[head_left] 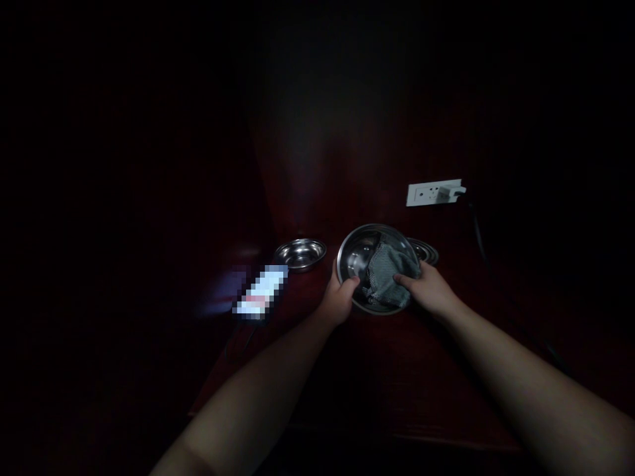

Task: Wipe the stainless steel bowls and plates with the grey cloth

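Tilted so that its inside faces me, a shiny steel bowl [354, 254] is held up over the dark red surface. My left hand [341, 297] is closed on its left rim, thumb on the inside of the wall. A grey-green patterned cloth [389, 271] lies bunched in the right half of the bowl. At the right rim my right hand [430, 287] is closed, its thumb pressing the cloth against the bowl's inside; the other fingers are mostly hidden behind the rim.
Left of the bowl stands a smaller steel bowl [300, 254]. Another steel dish [426, 252] shows partly behind the held bowl. A lit phone [262, 293] stands at the left. A wall socket [434, 192] holds a plug, with a dark cable [477, 228] hanging nearby. The surroundings are very dark.
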`<act>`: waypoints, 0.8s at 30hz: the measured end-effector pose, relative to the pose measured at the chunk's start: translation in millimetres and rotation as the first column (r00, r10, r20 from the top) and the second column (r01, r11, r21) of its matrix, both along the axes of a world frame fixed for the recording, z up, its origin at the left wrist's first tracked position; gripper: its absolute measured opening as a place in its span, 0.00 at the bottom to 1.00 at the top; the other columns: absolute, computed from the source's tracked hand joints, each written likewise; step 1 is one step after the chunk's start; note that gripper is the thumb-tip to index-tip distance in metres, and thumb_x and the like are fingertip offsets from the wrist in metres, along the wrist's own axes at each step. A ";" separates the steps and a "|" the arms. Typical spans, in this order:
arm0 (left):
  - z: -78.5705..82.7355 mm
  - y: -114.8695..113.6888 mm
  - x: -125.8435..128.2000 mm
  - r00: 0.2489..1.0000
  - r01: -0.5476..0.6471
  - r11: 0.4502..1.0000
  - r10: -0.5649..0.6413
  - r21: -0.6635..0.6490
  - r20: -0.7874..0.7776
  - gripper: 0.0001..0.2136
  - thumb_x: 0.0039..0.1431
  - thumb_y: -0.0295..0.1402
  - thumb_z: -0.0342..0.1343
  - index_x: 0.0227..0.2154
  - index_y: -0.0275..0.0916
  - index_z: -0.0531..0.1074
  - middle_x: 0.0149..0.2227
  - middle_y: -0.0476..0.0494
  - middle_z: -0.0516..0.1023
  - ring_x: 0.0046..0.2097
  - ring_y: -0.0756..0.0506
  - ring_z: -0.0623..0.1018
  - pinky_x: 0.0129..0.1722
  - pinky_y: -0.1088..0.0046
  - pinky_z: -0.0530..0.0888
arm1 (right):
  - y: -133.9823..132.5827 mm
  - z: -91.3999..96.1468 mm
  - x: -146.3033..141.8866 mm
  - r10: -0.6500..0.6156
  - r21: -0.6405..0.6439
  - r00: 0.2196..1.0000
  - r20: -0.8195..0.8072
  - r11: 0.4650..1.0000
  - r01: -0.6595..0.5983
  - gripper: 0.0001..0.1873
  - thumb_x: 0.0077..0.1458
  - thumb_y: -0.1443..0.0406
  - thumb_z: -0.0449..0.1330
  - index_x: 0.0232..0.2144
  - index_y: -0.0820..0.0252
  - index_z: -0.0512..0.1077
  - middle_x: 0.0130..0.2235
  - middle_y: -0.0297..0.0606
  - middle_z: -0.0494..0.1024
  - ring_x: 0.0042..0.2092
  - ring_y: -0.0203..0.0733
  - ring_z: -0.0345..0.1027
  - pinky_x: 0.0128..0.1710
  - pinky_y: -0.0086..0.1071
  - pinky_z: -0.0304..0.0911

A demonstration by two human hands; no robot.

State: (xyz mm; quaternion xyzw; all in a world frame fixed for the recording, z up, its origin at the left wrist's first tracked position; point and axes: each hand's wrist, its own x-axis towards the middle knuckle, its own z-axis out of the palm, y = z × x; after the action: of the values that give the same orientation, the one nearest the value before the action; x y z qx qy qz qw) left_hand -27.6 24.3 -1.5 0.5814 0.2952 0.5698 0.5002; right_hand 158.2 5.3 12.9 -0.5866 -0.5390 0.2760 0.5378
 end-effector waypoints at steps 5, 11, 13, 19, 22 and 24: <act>0.5 -0.6 1.1 1.000 -0.006 1.000 0.005 -0.014 -0.013 0.22 0.49 0.30 0.51 0.50 0.38 0.61 0.49 0.42 0.70 0.50 0.43 0.69 0.52 0.65 0.63 | 0.3 -0.1 -0.1 0.000 0.010 1.000 -0.021 1.000 0.000 0.14 0.40 0.66 0.60 0.34 0.61 0.68 0.35 0.40 0.77 0.36 0.45 0.72 0.39 0.39 0.66; 1.1 -0.2 1.5 1.000 -0.019 1.000 0.019 -0.006 0.006 0.21 0.48 0.29 0.51 0.48 0.37 0.63 0.49 0.42 0.70 0.50 0.43 0.69 0.52 0.65 0.63 | 2.9 -3.7 2.2 0.008 0.046 1.000 -0.005 0.999 -0.008 0.14 0.40 0.65 0.60 0.34 0.61 0.68 0.35 0.40 0.77 0.37 0.45 0.72 0.39 0.39 0.66; 1.3 0.0 1.4 1.000 -0.010 1.000 0.010 0.005 0.018 0.21 0.48 0.29 0.51 0.48 0.37 0.63 0.48 0.42 0.71 0.50 0.43 0.69 0.52 0.66 0.63 | 4.2 -5.2 3.3 0.011 0.048 1.000 -0.001 0.999 -0.011 0.15 0.40 0.65 0.60 0.34 0.61 0.68 0.36 0.41 0.77 0.37 0.45 0.72 0.39 0.39 0.66; 4.1 -1.8 1.4 0.999 -0.019 1.000 0.020 -0.019 0.026 0.22 0.47 0.28 0.51 0.49 0.37 0.63 0.47 0.42 0.71 0.48 0.44 0.70 0.50 0.66 0.64 | 5.2 -6.1 3.7 0.006 0.053 1.000 0.019 0.999 -0.007 0.15 0.41 0.65 0.60 0.36 0.62 0.69 0.37 0.42 0.77 0.38 0.46 0.72 0.40 0.40 0.66; 4.3 -2.2 1.3 0.999 -0.014 1.000 0.015 -0.023 0.032 0.22 0.47 0.28 0.52 0.49 0.38 0.63 0.46 0.42 0.72 0.47 0.44 0.71 0.50 0.66 0.64 | 3.7 -4.5 2.8 0.005 0.056 1.000 0.019 0.998 -0.006 0.15 0.41 0.65 0.60 0.36 0.61 0.68 0.37 0.41 0.77 0.38 0.45 0.72 0.40 0.40 0.66; 4.3 -2.5 1.1 0.999 -0.021 0.999 0.022 -0.027 0.028 0.21 0.47 0.28 0.52 0.48 0.38 0.64 0.46 0.43 0.72 0.48 0.44 0.70 0.50 0.66 0.64 | 2.8 -3.5 2.3 0.004 0.048 1.000 0.021 0.999 -0.005 0.15 0.41 0.66 0.60 0.35 0.62 0.69 0.36 0.41 0.77 0.38 0.45 0.72 0.40 0.40 0.66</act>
State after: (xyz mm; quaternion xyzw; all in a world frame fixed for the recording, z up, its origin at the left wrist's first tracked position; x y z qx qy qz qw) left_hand -26.5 21.8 2.8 0.5631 0.3020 0.5794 0.5059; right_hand 160.5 8.2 9.3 -0.5752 -0.5522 0.2580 0.5456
